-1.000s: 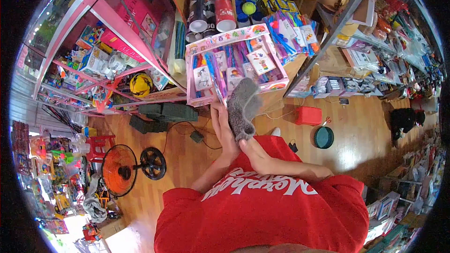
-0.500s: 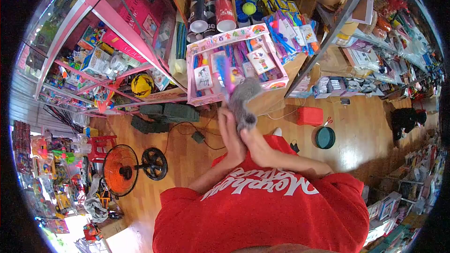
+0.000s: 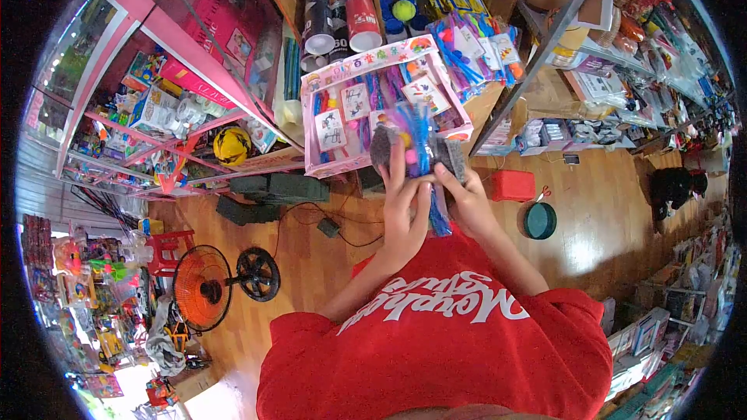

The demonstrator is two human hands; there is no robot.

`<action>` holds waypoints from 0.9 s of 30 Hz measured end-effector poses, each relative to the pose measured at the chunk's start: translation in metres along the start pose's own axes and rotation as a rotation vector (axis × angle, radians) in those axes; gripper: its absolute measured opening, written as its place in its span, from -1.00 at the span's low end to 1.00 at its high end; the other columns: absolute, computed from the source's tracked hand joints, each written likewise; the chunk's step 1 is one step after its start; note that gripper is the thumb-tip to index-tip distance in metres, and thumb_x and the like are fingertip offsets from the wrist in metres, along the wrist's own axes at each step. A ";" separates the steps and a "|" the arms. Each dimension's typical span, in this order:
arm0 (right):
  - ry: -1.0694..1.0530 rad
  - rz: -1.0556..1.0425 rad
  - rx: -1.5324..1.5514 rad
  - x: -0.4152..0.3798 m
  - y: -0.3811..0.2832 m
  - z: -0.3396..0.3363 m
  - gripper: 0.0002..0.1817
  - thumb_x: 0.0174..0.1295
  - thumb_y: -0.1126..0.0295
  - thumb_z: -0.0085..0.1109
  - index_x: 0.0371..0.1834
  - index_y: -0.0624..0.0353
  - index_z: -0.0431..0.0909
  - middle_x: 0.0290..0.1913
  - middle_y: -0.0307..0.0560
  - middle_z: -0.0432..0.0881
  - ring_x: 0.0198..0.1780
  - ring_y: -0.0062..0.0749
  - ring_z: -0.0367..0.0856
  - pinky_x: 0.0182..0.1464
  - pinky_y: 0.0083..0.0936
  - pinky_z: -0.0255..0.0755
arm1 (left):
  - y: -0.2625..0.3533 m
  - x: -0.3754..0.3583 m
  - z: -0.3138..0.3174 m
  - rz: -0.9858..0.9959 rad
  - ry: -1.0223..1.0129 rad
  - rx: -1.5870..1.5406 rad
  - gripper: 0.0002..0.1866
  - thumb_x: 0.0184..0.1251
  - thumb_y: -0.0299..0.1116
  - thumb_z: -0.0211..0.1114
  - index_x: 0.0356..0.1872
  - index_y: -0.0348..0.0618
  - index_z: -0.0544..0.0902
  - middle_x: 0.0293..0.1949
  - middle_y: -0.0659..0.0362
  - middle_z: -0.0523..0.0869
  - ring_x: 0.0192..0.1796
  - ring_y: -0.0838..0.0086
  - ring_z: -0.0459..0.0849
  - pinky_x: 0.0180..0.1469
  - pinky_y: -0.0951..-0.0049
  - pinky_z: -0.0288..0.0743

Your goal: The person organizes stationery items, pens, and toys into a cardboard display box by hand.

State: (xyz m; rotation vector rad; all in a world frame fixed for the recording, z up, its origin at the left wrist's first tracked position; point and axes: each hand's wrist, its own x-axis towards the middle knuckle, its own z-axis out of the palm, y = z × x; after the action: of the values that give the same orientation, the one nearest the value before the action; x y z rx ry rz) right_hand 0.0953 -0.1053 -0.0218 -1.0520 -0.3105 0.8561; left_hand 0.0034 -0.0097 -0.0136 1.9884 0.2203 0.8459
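Observation:
A clear craft packet with blue and purple pipe cleaners and small coloured pom-poms is held upright at mid-chest. Its lower end, with blue strands, hangs below my hands. My left hand is closed around the packet's left side, fingers bent over it. A grey cloth lies behind the packet and shows on both sides of it. My right hand grips the cloth at the packet's right edge, thumb in front. Just beyond stands an open pink display box filled with similar packets.
More craft packets lie right of the box, near a tennis ball. Pink-framed glass shelves rise on the left. On the wooden floor are an orange fan, a red box and a round green tray.
The packet has turned and come nearer to me, and its blur has lessened. The grey cloth, bunched in my right hand before, is now spread behind the packet. My hands have moved apart.

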 end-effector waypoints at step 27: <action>0.203 -0.280 -0.167 -0.018 -0.013 0.001 -0.71 0.36 0.23 0.07 -0.12 0.27 0.56 -0.23 -0.24 0.63 -0.22 -0.62 0.55 -0.15 -0.59 0.41 | -0.009 0.006 -0.019 -0.486 0.363 -0.981 -0.54 0.49 -0.19 0.03 0.26 -0.24 0.31 0.16 0.14 0.50 0.15 0.47 0.48 0.20 0.39 0.33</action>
State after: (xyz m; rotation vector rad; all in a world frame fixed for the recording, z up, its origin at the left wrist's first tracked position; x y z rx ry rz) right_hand 0.0888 -0.1209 -0.0071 -1.2068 -0.3525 0.4738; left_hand -0.0032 0.0114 -0.0118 0.8132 0.3855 0.7689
